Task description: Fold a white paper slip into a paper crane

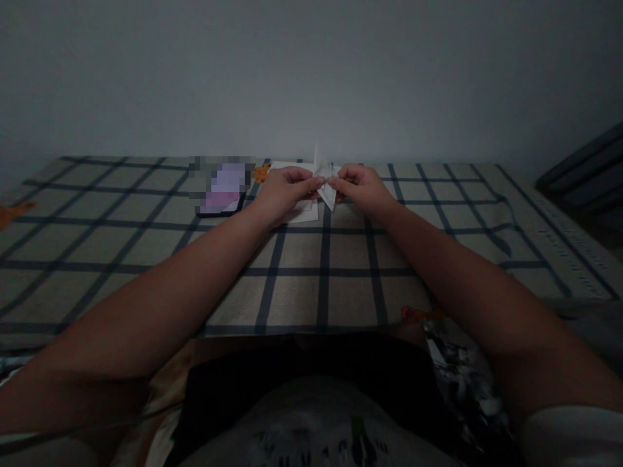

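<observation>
Between my two hands is a small piece of folded white paper [327, 194], with one pointed part standing up and another pointing down. My left hand [288, 191] pinches its left side between thumb and fingers. On the other side, my right hand [363, 187] grips it in the same way, thumb toward the middle. Flat white paper sheets [307, 213] lie on the table under and behind my left hand, partly covered by it. The exact folds are too small and dim to make out.
A checked cloth [302, 298] covers the table. Left of my hands lies a phone-like item [224, 188], blurred by pixels. A grey wall [311, 78] rises behind the table. A bag with white scraps [467, 363] hangs below the front edge at right.
</observation>
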Demonstrator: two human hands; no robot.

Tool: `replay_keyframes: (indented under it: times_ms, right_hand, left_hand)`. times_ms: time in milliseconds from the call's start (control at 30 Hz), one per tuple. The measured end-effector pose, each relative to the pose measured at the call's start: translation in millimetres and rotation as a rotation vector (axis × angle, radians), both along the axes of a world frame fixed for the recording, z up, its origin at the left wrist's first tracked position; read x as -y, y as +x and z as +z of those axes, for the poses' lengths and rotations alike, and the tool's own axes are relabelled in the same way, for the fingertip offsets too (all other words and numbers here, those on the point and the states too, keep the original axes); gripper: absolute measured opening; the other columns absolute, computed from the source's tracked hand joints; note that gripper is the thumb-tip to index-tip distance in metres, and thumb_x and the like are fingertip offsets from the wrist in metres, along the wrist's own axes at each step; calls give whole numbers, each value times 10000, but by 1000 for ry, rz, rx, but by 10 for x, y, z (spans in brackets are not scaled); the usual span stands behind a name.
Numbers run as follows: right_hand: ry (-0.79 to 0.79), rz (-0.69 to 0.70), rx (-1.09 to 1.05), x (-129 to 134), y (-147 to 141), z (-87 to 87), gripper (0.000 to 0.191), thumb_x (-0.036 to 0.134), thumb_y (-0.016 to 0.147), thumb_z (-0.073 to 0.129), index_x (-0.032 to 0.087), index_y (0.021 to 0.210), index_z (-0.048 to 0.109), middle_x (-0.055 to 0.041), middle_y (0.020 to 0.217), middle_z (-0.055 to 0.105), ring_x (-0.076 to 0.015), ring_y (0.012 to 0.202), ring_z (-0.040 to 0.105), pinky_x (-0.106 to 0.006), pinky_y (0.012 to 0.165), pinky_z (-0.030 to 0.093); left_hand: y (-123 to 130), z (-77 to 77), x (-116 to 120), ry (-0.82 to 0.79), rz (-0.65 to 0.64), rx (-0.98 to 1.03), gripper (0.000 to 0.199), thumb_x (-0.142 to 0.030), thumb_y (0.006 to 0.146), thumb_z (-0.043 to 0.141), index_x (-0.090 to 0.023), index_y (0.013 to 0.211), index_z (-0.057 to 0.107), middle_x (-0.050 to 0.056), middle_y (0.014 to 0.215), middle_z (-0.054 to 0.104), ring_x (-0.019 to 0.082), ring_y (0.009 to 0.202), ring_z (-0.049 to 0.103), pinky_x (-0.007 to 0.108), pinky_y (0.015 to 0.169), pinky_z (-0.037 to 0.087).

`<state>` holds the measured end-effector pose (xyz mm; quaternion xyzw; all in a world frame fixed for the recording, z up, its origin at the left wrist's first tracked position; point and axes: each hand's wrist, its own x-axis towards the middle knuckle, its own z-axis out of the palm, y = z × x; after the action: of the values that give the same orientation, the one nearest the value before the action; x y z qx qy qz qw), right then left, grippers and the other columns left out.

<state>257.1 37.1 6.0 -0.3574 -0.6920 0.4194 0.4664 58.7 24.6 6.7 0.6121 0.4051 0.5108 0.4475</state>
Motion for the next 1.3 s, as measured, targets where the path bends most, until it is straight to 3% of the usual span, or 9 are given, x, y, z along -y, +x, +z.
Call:
replay_keyframes:
  times_ms: [633, 800, 1000, 1167, 1300]
  right_hand:
    - [67, 31, 97, 29, -9, -21, 358, 434, 856, 777, 209, 703, 544, 11, 643, 629, -131, 639, 591, -251, 591, 437]
    - [54, 39, 77, 41, -13, -9, 360, 451, 850, 778, 202, 697, 568, 11, 626, 630, -124, 624, 584, -244, 590, 457]
    - [16, 74, 32, 52, -18, 6, 365, 478, 866, 762, 191, 724, 587, 12, 655, 616, -112, 620, 579, -234, 601, 490]
    - [29, 96, 49, 56, -12, 7, 384, 517, 819, 804, 190, 775, 609, 9, 697, 614, -122, 663, 588, -238, 610, 486]
    - [35, 108, 59, 39, -9, 2, 382, 523, 802, 815, 187, 783, 635, 5, 709, 625, -128, 674, 583, -248, 616, 482]
  left_hand:
    - [31, 1, 52, 38, -13, -8, 333, -444, 746, 846, -202, 719, 619, -9, 702, 669, 119, 630, 611, 248, 628, 503]
    - [23, 0, 45, 49, 20, -77, 311, -438, 778, 821, -211, 738, 612, -5, 704, 661, 129, 646, 611, 242, 614, 476]
    - [14, 12, 20, 123, -28, -100, 287, -424, 801, 813, -195, 771, 643, 1, 736, 682, 127, 648, 624, 254, 644, 508]
    - [36, 76, 78, 46, -29, -23, 286, -365, 773, 845, -196, 715, 623, -11, 716, 654, 123, 657, 614, 270, 677, 547]
    - [36, 66, 85, -5, -70, 38, 352, -419, 728, 879, -196, 708, 607, -20, 705, 635, 117, 658, 615, 260, 671, 553]
